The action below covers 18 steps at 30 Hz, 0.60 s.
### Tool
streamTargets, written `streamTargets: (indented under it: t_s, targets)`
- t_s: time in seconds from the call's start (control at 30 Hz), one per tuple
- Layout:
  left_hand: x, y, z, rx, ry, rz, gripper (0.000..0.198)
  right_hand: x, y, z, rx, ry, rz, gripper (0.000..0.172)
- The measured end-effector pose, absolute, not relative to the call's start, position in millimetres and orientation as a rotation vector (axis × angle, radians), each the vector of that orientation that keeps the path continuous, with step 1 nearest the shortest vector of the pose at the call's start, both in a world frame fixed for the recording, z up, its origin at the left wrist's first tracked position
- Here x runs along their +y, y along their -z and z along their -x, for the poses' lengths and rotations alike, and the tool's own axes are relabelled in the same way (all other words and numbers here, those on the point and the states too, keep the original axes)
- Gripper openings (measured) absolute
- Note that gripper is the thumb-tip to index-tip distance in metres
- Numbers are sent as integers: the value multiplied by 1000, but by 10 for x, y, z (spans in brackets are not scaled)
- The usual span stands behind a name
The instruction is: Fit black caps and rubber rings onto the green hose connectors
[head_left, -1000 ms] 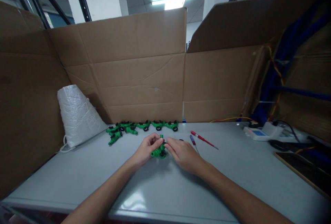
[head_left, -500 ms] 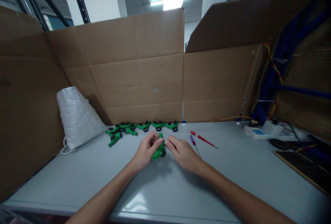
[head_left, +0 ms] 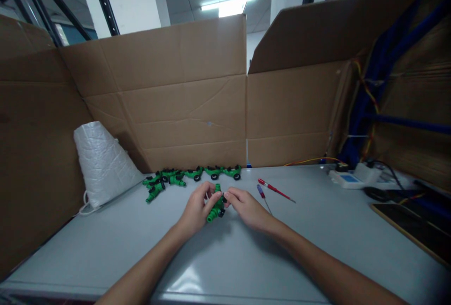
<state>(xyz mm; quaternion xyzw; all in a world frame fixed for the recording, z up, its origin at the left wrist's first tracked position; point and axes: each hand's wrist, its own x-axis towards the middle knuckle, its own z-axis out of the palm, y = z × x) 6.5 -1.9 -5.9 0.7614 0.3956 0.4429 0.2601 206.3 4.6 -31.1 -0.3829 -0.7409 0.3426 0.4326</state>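
Both still on fitting [head_left: 215, 209], L hand [head_left: 196, 209], R hand [head_left: 248, 209]

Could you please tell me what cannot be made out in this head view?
All in the head view.
The green fitting: mostly covered by the left hand, shape unclear.
What the right hand pinches against it: too small, hidden by fingers.
The dark board: cut off by the right edge.
The white device: screen blurred.

The head-worn camera looks forward and down, near the left hand [head_left: 194, 209] and right hand [head_left: 248, 209], toward the cardboard wall [head_left: 183, 107].
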Motion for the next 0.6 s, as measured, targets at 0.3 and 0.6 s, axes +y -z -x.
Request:
streamTargets:
  t_s: [0.3,0.6]
  targets:
    - [-6,47,-70,1092,-1208,-2140,30,4,335,-2021,-1830,-779,966,40]
    - [70,104,-117,997,-1255,-1834,43,-86,339,-1980,-1900,-480,1083,34]
